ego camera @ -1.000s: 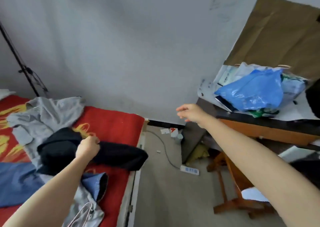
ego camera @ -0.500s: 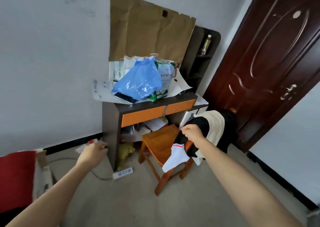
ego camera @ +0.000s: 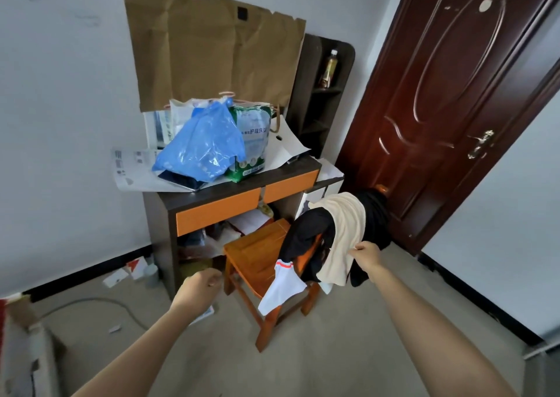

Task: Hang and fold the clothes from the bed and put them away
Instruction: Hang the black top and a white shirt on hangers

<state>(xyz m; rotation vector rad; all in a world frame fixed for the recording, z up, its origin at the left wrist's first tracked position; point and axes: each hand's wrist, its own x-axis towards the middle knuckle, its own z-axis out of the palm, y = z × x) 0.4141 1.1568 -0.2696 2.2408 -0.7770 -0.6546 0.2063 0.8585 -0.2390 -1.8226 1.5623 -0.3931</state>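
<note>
The clothes hang in a pile over the back of a wooden chair that stands in front of a desk. A cream cloth lies on top, black clothes are under and beside it, and a white garment with an orange stripe hangs down at the front, over the edge of the seat. The right hand grasps the lower edge of the cream cloth, with the fingers closed on the fabric. The left hand is in the air to the left of the chair, clenched into a loose fist with nothing in it. On the desk there is a blue plastic bag, just beside a green package, with papers under them. A large sheet of brown paper covers the wall behind the desk. To the right a dark shelf holds a bottle, and next to it there is a dark red door. A grey cable lies on the floor at the left.
</note>
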